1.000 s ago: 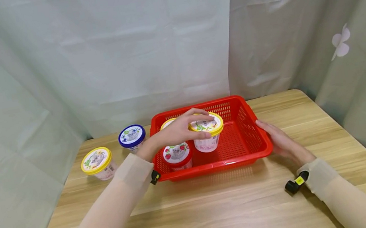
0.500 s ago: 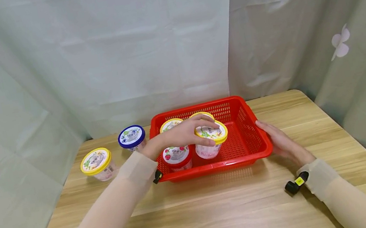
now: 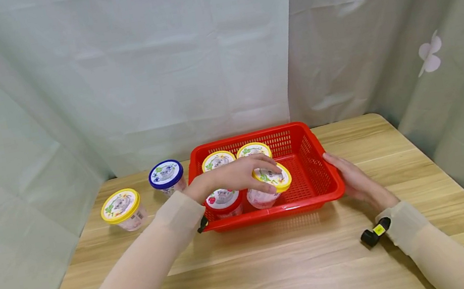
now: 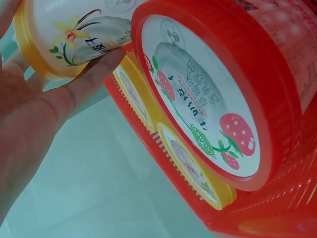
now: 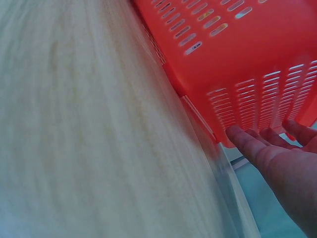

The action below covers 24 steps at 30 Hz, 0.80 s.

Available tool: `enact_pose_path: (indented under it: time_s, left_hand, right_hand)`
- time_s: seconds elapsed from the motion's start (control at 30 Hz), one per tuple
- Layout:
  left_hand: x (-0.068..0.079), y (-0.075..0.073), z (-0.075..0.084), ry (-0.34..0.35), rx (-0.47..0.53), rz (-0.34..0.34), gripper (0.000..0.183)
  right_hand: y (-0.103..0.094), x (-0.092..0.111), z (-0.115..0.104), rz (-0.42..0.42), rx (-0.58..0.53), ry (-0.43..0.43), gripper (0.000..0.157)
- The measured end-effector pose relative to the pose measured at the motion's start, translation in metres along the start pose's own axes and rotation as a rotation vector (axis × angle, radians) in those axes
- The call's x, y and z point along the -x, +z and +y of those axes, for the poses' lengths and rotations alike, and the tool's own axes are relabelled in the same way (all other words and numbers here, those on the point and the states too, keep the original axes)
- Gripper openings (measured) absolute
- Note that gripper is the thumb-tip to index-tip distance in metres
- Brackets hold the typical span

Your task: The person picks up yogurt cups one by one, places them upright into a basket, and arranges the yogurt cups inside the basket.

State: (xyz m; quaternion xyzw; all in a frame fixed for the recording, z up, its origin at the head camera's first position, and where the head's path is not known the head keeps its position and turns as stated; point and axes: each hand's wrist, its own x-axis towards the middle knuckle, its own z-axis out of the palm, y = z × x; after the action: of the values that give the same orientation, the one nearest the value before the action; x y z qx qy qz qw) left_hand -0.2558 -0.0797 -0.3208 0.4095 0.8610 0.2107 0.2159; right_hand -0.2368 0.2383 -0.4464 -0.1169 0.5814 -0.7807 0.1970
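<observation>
My left hand (image 3: 239, 173) grips a yellow-lidded tub (image 3: 263, 198) by its lid edge, thumb on the near side and fingers over the far side. That tub sits low inside the red basket (image 3: 290, 206), at the front, right of a red-lidded strawberry tub (image 3: 225, 200). Behind them in the basket stand two more yellow-lidded tubs, a left one (image 3: 217, 159) and a right one (image 3: 253, 148). In the left wrist view, the thumb lies along the lid of the held tub (image 4: 101, 32). My right hand (image 3: 354, 179) rests extended fingers (image 5: 247, 145) against the basket's right end.
Left of the basket, a blue-lidded tub (image 3: 166, 173) and another yellow-lidded tub (image 3: 121, 206) stand on the wooden table (image 3: 281, 274). Pale curtains (image 3: 183, 71) hang behind and at both sides. The basket's right half shows its slotted floor (image 3: 300, 179).
My left hand has lowered the yellow-lidded tub toward the basket's front, bringing the tubs behind into view. My right hand stays at the basket's right end.
</observation>
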Motion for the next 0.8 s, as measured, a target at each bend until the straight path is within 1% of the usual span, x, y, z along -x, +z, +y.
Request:
enact_pose_path:
  time_s: [0.13, 0.3, 0.6, 0.8]
  left_hand:
    - [-0.003, 0.003, 0.001, 0.014, -0.017, -0.046, 0.05]
    - [-0.006, 0.005, 0.0, 0.016, -0.024, -0.078, 0.048]
    - [-0.01, 0.007, 0.003, 0.02, -0.005, -0.12, 0.047]
    - [-0.012, 0.008, 0.006, 0.014, 0.032, -0.168, 0.045]
  right_hand:
    - [0.0, 0.0, 0.001, 0.001, -0.011, 0.004, 0.058]
    - [0.0, 0.0, 0.001, 0.002, -0.009, 0.008, 0.058]
    - [-0.002, -0.001, 0.001, 0.007, -0.011, 0.002, 0.057]
    - [-0.001, -0.002, 0.001, 0.005, 0.0, 0.005, 0.058]
